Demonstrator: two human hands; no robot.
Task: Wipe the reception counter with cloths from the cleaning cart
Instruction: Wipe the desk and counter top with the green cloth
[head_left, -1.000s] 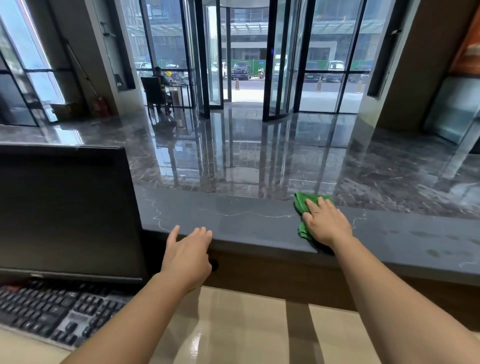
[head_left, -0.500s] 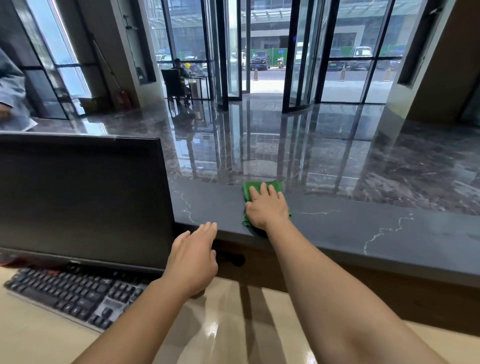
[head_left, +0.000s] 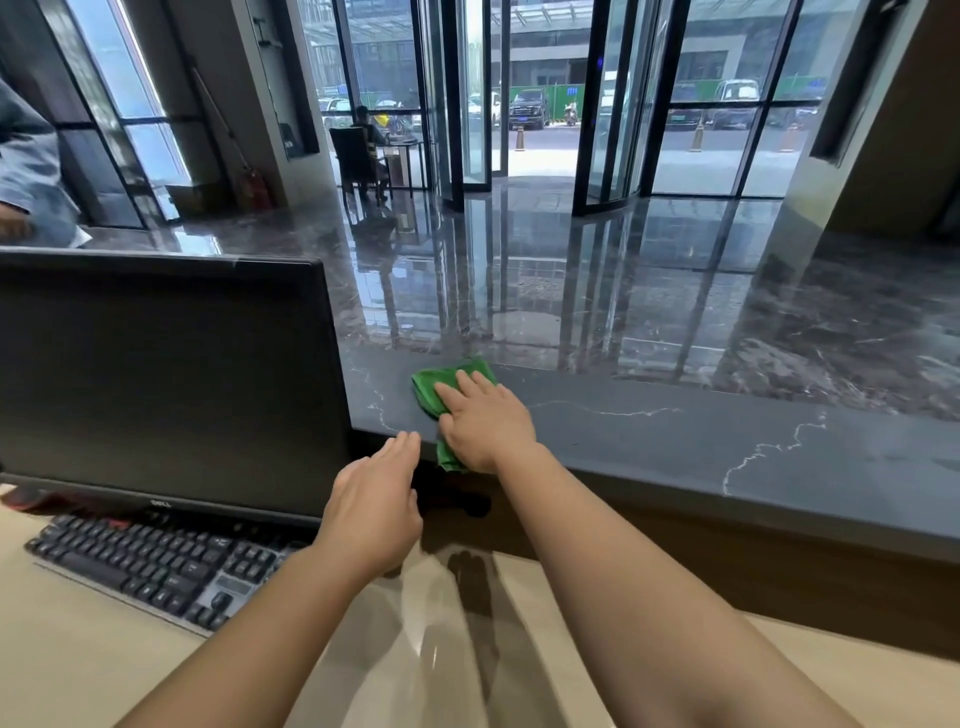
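Note:
A folded green cloth (head_left: 435, 385) lies on the dark grey marbled reception counter (head_left: 675, 441), close to the monitor's right edge. My right hand (head_left: 485, 421) presses flat on the cloth, fingers pointing up and left, and covers most of it; a corner of cloth hangs over the counter's near edge. My left hand (head_left: 376, 506) hovers with fingers together and nothing in it, fingertips at the counter's near edge just left of the cloth. No cleaning cart shows.
A black monitor (head_left: 161, 384) stands at the left on the lower beige desk (head_left: 78, 649), with a black keyboard (head_left: 150, 566) in front of it. Part of a person in grey (head_left: 26, 171) shows at the far left. Beyond the counter are a glossy lobby floor and glass doors.
My right hand has slid the green cloth leftward along the counter, from its middle to beside the monitor. My left hand stays near the counter's edge.

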